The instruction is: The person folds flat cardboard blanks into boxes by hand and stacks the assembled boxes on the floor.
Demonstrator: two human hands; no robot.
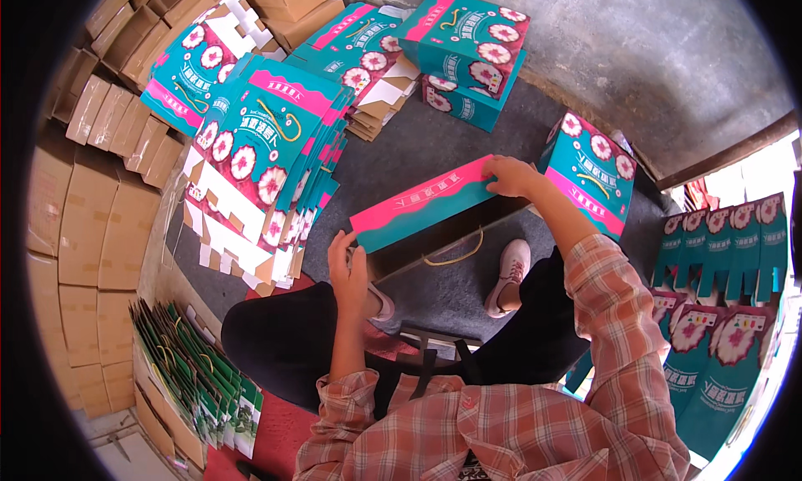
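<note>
Between my feet and the stacks stands a pink and teal cardboard gift box [422, 199], its top open and its inside dark. A yellow cord handle [454, 249] hangs along its near side. My left hand [347, 262] grips the box's left end, fingers bent at the corner of the pink-edged panel. At the opposite end, my right hand [511, 178] is closed over the right corner, with the thumb side against the panel. What lies inside the box is too dark to make out.
Flat folded gift boxes [276, 139] are stacked ahead on the left. Made-up boxes [464, 47] stand by the wall, and another box [589, 168] is beside my right arm. Brown cartons [100, 222] line the left; green folded packaging [196, 372] leans below. Teal boxes [718, 347] stand at right.
</note>
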